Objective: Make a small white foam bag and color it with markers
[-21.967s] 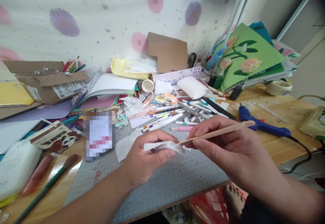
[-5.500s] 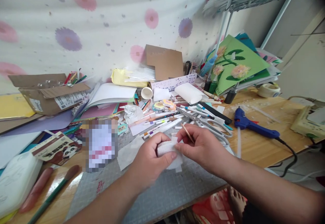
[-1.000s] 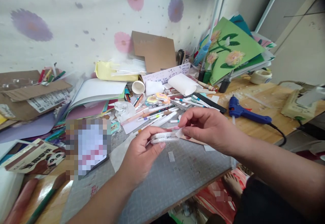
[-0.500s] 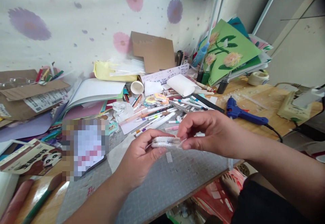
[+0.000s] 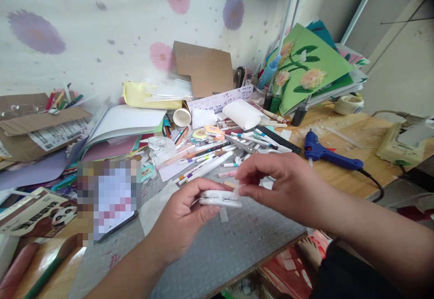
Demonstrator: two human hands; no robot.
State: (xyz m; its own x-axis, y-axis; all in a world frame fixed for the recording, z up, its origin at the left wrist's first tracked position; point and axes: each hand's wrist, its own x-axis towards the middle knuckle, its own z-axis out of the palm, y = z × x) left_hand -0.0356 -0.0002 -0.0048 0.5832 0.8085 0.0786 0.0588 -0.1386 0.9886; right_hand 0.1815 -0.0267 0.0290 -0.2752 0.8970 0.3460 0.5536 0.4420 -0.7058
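Above the grey mat [image 5: 251,240] I see a small white fuzzy piece [image 5: 220,198] made of two flat layers, edge-on to me, with a narrow gap between them. My left hand [image 5: 188,211] grips its left end, thumb below and fingers behind. At the right end of the upper layer, my right hand [image 5: 271,179] has thumb and forefinger pinched together on the edge; the exact spot between those fingertips is hidden. A tan bit [image 5: 230,184] shows just behind the piece. Under the hands, a small pale strip [image 5: 224,215] lies on the mat.
Behind the hands are piled markers [image 5: 213,163], scissors [image 5: 242,144] and a paper cup [image 5: 182,117]. A blue glue gun [image 5: 328,152] lies on the right, its cord trailing off the table. To the left are a phone [image 5: 113,204] with a blurred screen and a cardboard box [image 5: 44,123].
The white piece has tilted, so its two layers show more plainly. My right fingertips have shifted slightly left and my left hand slightly down. The view has moved a little.
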